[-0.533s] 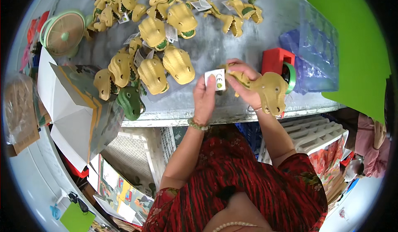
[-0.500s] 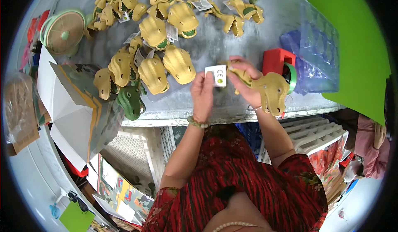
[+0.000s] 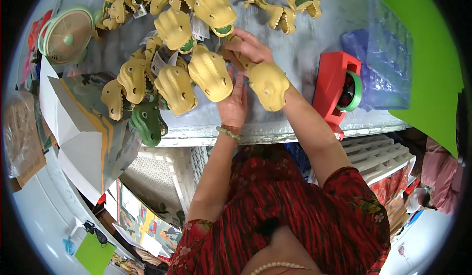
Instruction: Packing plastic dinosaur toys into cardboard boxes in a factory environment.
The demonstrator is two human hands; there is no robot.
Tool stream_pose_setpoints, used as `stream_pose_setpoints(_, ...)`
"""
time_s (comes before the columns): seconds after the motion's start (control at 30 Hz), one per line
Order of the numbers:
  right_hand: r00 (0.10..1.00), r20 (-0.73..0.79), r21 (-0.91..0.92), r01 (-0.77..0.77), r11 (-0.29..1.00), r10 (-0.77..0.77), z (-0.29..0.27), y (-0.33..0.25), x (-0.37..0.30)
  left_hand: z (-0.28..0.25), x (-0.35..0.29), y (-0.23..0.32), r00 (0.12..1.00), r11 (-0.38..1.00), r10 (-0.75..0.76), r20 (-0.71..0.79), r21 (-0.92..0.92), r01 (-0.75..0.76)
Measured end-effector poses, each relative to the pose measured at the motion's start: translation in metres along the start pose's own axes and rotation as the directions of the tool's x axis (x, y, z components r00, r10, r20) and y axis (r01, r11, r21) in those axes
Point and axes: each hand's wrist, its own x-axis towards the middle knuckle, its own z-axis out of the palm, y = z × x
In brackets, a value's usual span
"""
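Note:
My right hand (image 3: 251, 50) is closed around the thin body of a tan toy dinosaur (image 3: 268, 86), whose large head hangs over my wrist. Close beside it, my left hand (image 3: 233, 104) reaches up from the table edge with its visible fingers stretched out. Part of that hand is hidden by another tan dinosaur head (image 3: 210, 73) at its left. Two more tan dinosaurs, one with its head (image 3: 175, 89) facing me, lie left of that one, along with a green dinosaur (image 3: 148, 123) at the table's front edge. No white tag shows in either hand.
A red tape dispenser (image 3: 330, 86) with a green roll stands right of my arm, before clear plastic trays (image 3: 386, 58) and a green sheet (image 3: 432, 68). More tagged dinosaurs (image 3: 281, 17) lie at the back. A small green fan (image 3: 69, 40) and printed cardboard (image 3: 88, 108) are at the left.
Both hands have moved left, the right one also farther forward, bringing the held dinosaur beside the row of tan heads. The white tag at my left fingers no longer shows.

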Motion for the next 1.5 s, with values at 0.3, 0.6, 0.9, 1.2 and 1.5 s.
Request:
stream_pose_setpoints(0.3,0.959,0.273,-0.136,0.119,0.984,-0.079,-0.014,-0.012,0.021,0.006,-0.01,-0.011,0.992,0.991,-0.124,0.03,-0.049,0.125)
stream_pose_setpoints(0.6,0.915,0.395,-0.068,-0.063,0.996,0.085,-0.008,0.019,0.022,0.01,-0.02,-0.009,0.933,0.947,-0.319,0.165,0.027,0.319)
stream_pose_setpoints(0.9,0.889,0.223,0.609,-0.448,0.655,0.401,0.012,0.025,0.002,-0.008,-0.012,-0.007,0.991,0.985,-0.124,0.044,-0.119,0.128)
stream_pose_setpoints(1.2,0.98,0.169,-0.193,-0.069,0.979,0.102,-0.022,0.003,0.003,-0.108,-0.08,-0.037,0.853,0.877,-0.479,-0.206,-0.146,0.458)
stream_pose_setpoints(1.5,0.748,0.303,0.441,-0.659,0.609,0.59,-0.044,-0.019,-0.002,-0.158,-0.073,-0.094,0.662,0.439,-0.748,0.036,-0.721,0.535)
